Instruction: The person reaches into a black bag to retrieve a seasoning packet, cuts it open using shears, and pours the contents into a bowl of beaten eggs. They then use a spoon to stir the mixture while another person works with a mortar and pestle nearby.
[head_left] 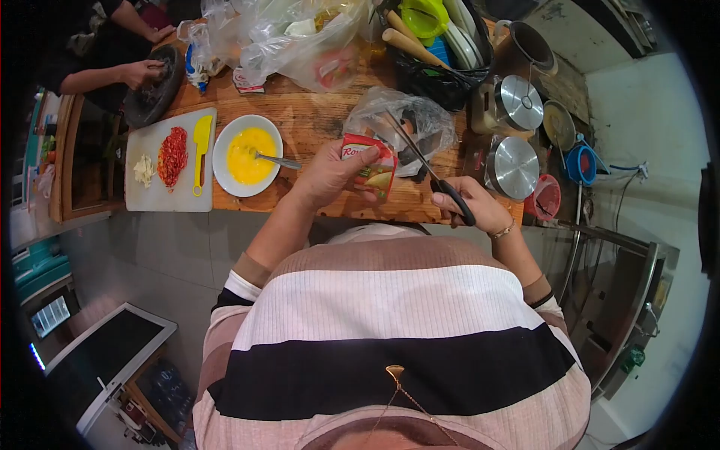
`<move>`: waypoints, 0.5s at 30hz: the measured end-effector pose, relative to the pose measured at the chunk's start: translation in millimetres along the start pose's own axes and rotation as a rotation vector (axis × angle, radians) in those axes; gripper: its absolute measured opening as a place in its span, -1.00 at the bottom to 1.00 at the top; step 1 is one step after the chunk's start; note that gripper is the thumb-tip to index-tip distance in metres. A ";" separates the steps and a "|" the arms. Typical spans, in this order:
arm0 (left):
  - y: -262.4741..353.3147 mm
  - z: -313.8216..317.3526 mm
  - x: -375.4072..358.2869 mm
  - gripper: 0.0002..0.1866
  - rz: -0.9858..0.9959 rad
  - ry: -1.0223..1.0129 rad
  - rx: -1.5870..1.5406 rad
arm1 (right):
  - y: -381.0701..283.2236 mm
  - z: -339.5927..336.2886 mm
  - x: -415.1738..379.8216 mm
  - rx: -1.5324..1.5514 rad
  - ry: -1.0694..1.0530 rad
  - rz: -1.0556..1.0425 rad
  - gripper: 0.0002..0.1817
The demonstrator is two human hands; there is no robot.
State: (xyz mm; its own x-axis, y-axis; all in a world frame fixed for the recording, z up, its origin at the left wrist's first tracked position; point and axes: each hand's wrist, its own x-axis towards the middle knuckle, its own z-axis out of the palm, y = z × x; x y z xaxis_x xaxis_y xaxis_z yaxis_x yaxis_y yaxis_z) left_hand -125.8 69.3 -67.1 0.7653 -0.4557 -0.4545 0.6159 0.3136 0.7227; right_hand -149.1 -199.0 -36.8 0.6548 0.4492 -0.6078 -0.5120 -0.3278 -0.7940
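Observation:
My left hand (330, 174) grips a red seasoning packet (373, 169) with pictured food on its front, thumb across it. In my right hand (480, 206) is a pair of scissors (421, 154) with black handles, its blades pointing up and left beside the packet's right edge. A clear plastic bag (375, 109) with dark pieces in it lies just beyond the packet. To the left of my left hand stands a white bowl (220, 155) of beaten yellow egg (249, 154), a metal spoon or fork (279, 160) resting in it.
A white cutting board (150, 196) holds chopped red pieces (173, 157), pale chopped bits (143, 171) and a yellow knife (201, 146). Another person's hand (142, 73) works at a dark stone mortar (161, 94). Metal-lidded pots (514, 166) stand right; plastic bags (300, 45) lie behind.

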 end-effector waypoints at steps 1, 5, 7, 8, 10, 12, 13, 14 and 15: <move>3.6 -0.7 -3.8 -0.70 -0.005 0.007 -0.019 | -4.6 -2.4 -2.1 -0.019 -0.033 0.014 -0.55; 17.1 -14.3 -30.7 -0.68 0.231 -0.074 0.061 | -21.9 -4.9 -5.9 -0.101 -0.016 -0.067 -0.58; 25.4 -29.6 -50.4 -0.64 0.342 -0.064 0.140 | -28.4 -1.3 -3.3 -0.158 0.049 -0.146 -0.60; 33.8 -35.4 -63.5 -0.55 0.322 -0.013 0.157 | -30.3 1.2 -0.6 -0.209 0.079 -0.241 -0.61; 47.6 -43.7 -92.8 -0.55 0.327 0.179 0.214 | -33.4 8.9 8.1 -0.245 0.120 -0.368 -0.58; 50.9 -57.6 -115.1 -0.55 0.398 0.306 0.221 | -38.1 18.2 19.9 -0.541 0.158 -0.357 -0.54; 50.9 -65.7 -123.9 -0.54 0.467 0.337 0.197 | -40.6 24.4 25.0 -0.689 0.179 -0.351 -0.52; 50.7 -74.0 -132.3 -0.54 0.537 0.367 0.174 | -42.6 34.4 30.2 -0.760 0.221 -0.363 -0.50; 50.7 -82.7 -140.1 -0.55 0.575 0.398 0.149 | -40.4 40.4 35.8 -0.772 0.236 -0.357 -0.52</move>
State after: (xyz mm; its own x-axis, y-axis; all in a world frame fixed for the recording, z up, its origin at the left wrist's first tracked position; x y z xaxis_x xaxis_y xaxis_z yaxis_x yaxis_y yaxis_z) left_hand -186.4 217.9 -9.9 0.9888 0.0956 -0.1150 0.0838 0.2825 0.9556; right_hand -127.5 -136.1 -25.9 0.8454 0.4768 -0.2409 0.2077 -0.7088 -0.6741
